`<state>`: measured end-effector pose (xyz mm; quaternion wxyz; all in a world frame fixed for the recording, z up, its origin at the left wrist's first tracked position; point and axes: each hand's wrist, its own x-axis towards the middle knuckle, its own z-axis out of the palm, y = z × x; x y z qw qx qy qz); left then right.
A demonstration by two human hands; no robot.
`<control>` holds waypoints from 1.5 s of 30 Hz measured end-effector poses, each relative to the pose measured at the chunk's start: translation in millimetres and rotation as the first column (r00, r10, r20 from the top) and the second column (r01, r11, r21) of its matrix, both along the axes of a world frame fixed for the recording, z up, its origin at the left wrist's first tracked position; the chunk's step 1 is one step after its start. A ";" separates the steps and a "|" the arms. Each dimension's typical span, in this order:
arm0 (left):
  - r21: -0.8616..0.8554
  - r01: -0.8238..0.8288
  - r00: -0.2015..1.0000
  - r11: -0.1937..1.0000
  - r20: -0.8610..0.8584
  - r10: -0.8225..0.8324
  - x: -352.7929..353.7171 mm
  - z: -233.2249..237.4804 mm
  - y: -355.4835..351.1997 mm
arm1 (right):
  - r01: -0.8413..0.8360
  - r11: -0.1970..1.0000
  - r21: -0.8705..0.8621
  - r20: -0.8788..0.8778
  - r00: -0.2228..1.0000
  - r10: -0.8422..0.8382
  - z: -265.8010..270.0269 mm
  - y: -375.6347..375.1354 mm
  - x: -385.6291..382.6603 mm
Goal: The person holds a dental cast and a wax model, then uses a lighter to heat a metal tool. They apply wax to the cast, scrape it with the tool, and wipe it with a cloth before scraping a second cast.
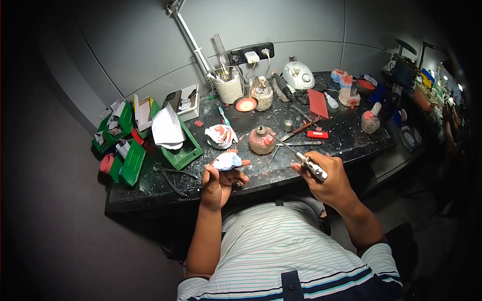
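Observation:
In my left hand [217, 181], a white and pale-blue dental cast [227, 160] rests between the thumb and fingers, above the bench's front edge. My right hand [327, 176] is closed around the pale, stained handle of a wax knife [303, 157]. Its thin metal shaft points up and left, and the tip is right beside the neck of a round, wax-smeared spirit burner [261, 141]. No flame shows clearly at the burner. Just behind my left hand sits another white cast with pink wax [221, 135].
Loose hand tools [299, 131], a red lighter [318, 134] and a pink wax sheet [317, 104] lie on the black bench [231, 188]. Green bins [183, 150] and pliers [173, 179] are at left. A white machine [298, 75] and a tool cup [227, 90] stand behind.

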<state>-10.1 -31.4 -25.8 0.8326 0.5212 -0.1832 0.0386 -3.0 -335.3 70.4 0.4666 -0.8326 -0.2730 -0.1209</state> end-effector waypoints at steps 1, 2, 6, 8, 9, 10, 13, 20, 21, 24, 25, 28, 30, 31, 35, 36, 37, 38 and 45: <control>-0.003 0.000 1.000 1.000 0.003 0.000 0.0 -0.1 -0.2 | 0.010 1.000 -0.016 -0.010 1.000 -0.010 1.9 -0.2 -0.7; -0.003 0.000 1.000 1.000 0.003 0.000 -0.1 0.0 -0.4 | 0.010 1.000 -0.016 -0.010 1.000 -0.010 1.6 -0.5 -0.4; -0.017 -0.004 1.000 1.000 -0.006 0.004 -0.9 2.6 -1.7 | -0.013 1.000 -0.017 -0.011 1.000 0.012 -1.4 0.3 0.9; -0.017 -0.004 1.000 1.000 -0.005 0.004 -1.0 2.6 -1.9 | -0.026 0.999 -0.022 -0.019 1.000 0.025 -2.0 1.9 -0.4; -0.018 -0.005 1.000 1.000 -0.003 0.005 -0.8 1.8 -1.5 | -0.027 0.999 -0.023 -0.054 0.998 0.025 -1.5 3.1 -1.4; -0.018 -0.007 1.000 1.000 0.000 0.007 -0.6 1.5 -1.0 | -0.028 0.999 -0.024 -0.088 0.996 0.026 -0.7 3.9 -2.1; -0.020 -0.006 1.000 1.000 0.006 0.006 -0.5 1.4 -0.8 | -0.107 0.994 -0.006 -0.170 0.980 0.104 2.7 -6.3 -1.8; -0.118 0.059 0.998 0.991 0.042 -0.054 -1.1 4.1 -1.8 | -0.510 0.858 0.065 -0.596 0.670 0.443 -10.6 -124.4 11.5; -0.109 0.053 0.998 0.993 0.038 -0.050 -1.4 5.5 -1.9 | -0.462 0.885 0.057 -0.535 0.735 0.417 -23.6 -142.0 9.5; -0.109 0.050 0.998 0.993 0.033 -0.046 -1.6 3.9 -2.1 | -0.121 0.992 -0.038 -0.603 0.794 0.074 -63.3 -205.9 6.1; -0.114 0.053 0.998 0.992 0.031 -0.050 -0.6 3.3 -2.1 | 0.016 1.000 0.007 -0.621 0.784 -0.008 -73.9 -222.7 3.6; -0.108 0.059 0.998 0.992 0.029 -0.057 0.7 2.2 -1.5 | 0.286 0.948 0.141 -0.614 0.776 -0.143 -86.7 -242.9 -1.9; -0.103 0.057 0.998 0.993 0.022 -0.055 0.2 1.4 -1.5 | 0.374 0.923 0.096 -0.600 0.762 -0.246 -106.5 -263.4 9.6; -0.101 0.052 0.999 0.994 0.020 -0.051 0.7 1.6 -1.7 | 0.379 0.920 0.101 -0.603 0.759 -0.246 -113.5 -258.2 14.6; -0.111 0.059 0.998 0.992 0.032 -0.056 1.2 0.4 -1.8 | 0.589 0.771 0.242 -0.498 0.758 -0.422 -146.8 -233.9 43.4; -0.106 0.053 0.998 0.993 0.029 -0.050 1.2 0.7 -1.9 | 0.553 0.799 0.238 -0.394 0.807 -0.440 -164.1 -234.4 52.4; -0.102 0.046 0.999 0.994 0.027 -0.043 1.5 1.1 -1.6 | 0.516 0.826 0.228 -0.284 0.846 -0.451 -180.4 -234.7 61.4; -0.099 0.046 0.999 0.994 0.028 -0.044 1.9 0.9 -0.8 | 0.490 0.834 0.254 -0.291 0.861 -0.417 -188.6 -228.7 63.9; -0.025 -0.005 1.000 1.000 -0.001 0.005 0.1 -1.7 0.4 | 0.554 0.832 -0.032 -0.107 0.825 -0.554 -210.0 -222.8 66.6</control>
